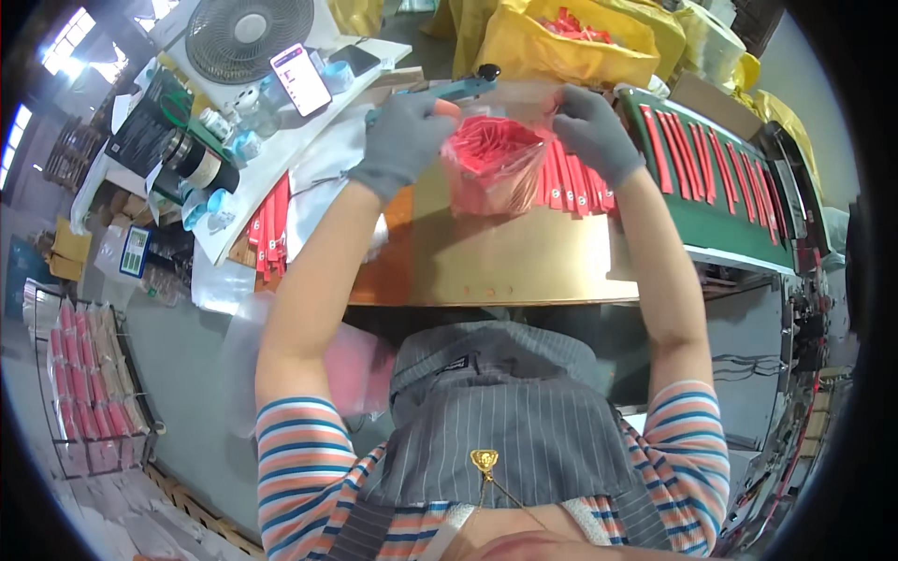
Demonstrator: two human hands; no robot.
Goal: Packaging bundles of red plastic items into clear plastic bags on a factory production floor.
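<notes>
1. Left hand (404, 140) and right hand (591, 129), both in grey gloves, each pinch a top corner of a clear bag (494, 161) full of red strips, holding it up over the bench (486, 262).
2. Step, as I judge it: bag filled, mouth being held ready for closing.
3. More strips (572, 187) lie just behind it; others ride the green belt (720, 201).
4. Next move needs the mouth kept flat and level so nothing spills.
</notes>
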